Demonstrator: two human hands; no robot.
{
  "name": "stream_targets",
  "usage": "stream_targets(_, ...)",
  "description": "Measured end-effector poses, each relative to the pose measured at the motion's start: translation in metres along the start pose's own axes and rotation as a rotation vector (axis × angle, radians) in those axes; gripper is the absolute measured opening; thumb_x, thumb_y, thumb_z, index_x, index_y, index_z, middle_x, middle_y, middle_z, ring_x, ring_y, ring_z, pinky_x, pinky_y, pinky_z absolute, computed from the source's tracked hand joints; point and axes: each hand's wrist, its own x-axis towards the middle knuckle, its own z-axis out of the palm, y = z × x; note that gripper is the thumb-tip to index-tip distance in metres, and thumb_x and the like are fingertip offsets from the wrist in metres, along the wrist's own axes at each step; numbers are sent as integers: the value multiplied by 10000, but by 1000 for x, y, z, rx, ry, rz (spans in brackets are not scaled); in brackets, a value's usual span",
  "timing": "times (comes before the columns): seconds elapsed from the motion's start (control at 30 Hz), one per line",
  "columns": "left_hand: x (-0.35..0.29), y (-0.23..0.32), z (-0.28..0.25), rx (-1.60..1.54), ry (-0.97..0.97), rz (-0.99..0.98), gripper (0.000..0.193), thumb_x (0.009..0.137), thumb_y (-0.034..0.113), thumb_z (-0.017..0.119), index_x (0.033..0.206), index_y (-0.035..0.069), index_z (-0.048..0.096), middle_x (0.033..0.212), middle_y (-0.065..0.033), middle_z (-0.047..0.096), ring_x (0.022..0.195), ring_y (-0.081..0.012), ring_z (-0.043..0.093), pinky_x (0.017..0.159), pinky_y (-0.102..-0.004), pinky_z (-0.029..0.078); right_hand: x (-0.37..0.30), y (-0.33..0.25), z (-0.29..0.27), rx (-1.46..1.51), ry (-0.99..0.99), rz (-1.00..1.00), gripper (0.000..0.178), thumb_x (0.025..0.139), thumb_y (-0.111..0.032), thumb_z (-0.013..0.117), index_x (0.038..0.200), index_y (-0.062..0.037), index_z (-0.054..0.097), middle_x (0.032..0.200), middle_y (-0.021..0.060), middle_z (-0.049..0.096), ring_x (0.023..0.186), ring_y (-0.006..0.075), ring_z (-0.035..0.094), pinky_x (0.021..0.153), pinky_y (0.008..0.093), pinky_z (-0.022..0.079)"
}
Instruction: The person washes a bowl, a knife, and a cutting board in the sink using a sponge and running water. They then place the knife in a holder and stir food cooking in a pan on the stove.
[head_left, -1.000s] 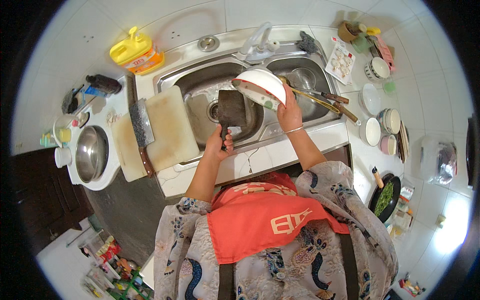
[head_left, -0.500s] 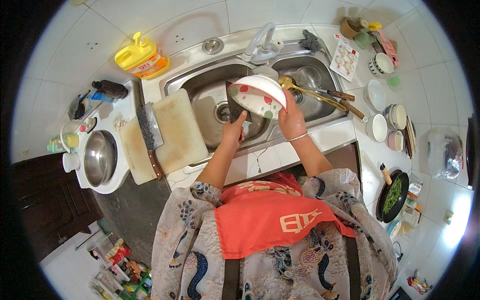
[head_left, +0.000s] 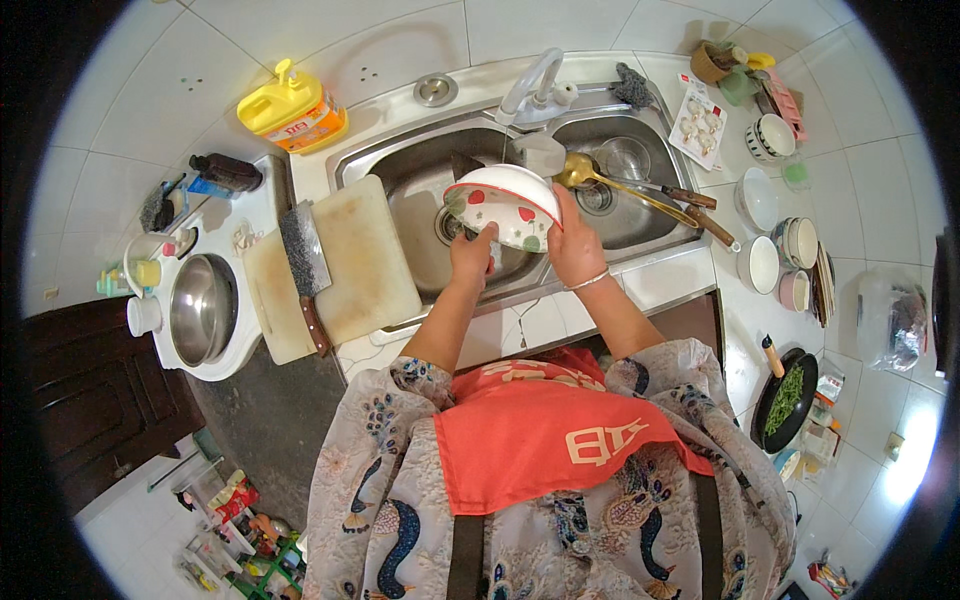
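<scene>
Over the left sink basin [head_left: 400, 220], a white bowl [head_left: 517, 217] with a red rim and red and green pattern is held tilted. My right hand [head_left: 577, 245] grips its right side, with the fingers partly hidden by the bowl. My left hand [head_left: 474, 256] is closed at the lower left edge, its thumb against the bowl. A dark flat thing [head_left: 464, 166] shows just behind the bowl; most of it is covered, and I cannot tell its kind or whether my left fingers touch it. Beside the bowl, the faucet [head_left: 533, 85] reaches over the sink.
A golden ladle [head_left: 580, 170] and a wire strainer [head_left: 626, 160] lie in the right basin. On the left, a cleaver [head_left: 305, 250] rests on a cutting board [head_left: 365, 270]. A yellow jug [head_left: 292, 115] stands behind. Bowls [head_left: 757, 264] and a pan of greens [head_left: 785, 400] line the right counter.
The bowl has shifted slightly left and down and turned, now covering most of the dark flat thing. Both hands stay at the bowl. The whole view has moved a little.
</scene>
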Motion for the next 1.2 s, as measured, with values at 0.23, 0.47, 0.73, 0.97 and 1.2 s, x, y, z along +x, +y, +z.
stream_targets(0.23, 12, -20, -15, -76, 64, -51, 252, 752, 175, 675, 749, 70, 446, 520, -7, 406, 356, -119, 374, 303, -281, 283, 8, -3, -15, 45, 136, -88, 508, 794, -18, 458, 1286, -66, 340, 1064, 259, 535, 852, 438, 554, 705, 471, 461)
stream_targets(0.47, -7, -6, -17, -216, 94, -138, 293, 735, 203, 712, 738, 83, 445, 535, -2, 417, 381, -110, 396, 333, -255, 317, 16, 3, -21, 25, 108, -32, 483, 796, -22, 457, 1266, -31, 345, 1075, 252, 527, 876, 437, 546, 730, 465, 462)
stream_targets(0.73, -1, -2, -6, -128, -8, -19, 307, 730, 204, 718, 837, 45, 477, 544, -11, 448, 360, -106, 378, 314, -260, 305, 2, 1, -7, 48, 29, 28, 477, 798, -34, 464, 1262, -70, 356, 996, 258, 556, 826, 448, 553, 684, 489, 459)
stream_targets(0.97, 4, -4, -5, -230, 33, 24, 242, 736, 138, 659, 817, 40, 452, 584, -30, 466, 348, -113, 379, 297, -262, 302, -3, -10, 2, 93, 11, 17, 478, 813, -47, 445, 1275, -57, 322, 977, 279, 553, 831, 467, 545, 693, 512, 446)
stream_targets(1.2, -1, 2, -11, -281, -21, 17, 196, 754, 98, 618, 714, 79, 427, 544, -6, 440, 368, -99, 382, 327, -254, 304, -2, -13, 1, 118, 24, -47, 490, 813, -49, 446, 1285, -51, 312, 991, 291, 545, 835, 465, 546, 712, 510, 445)
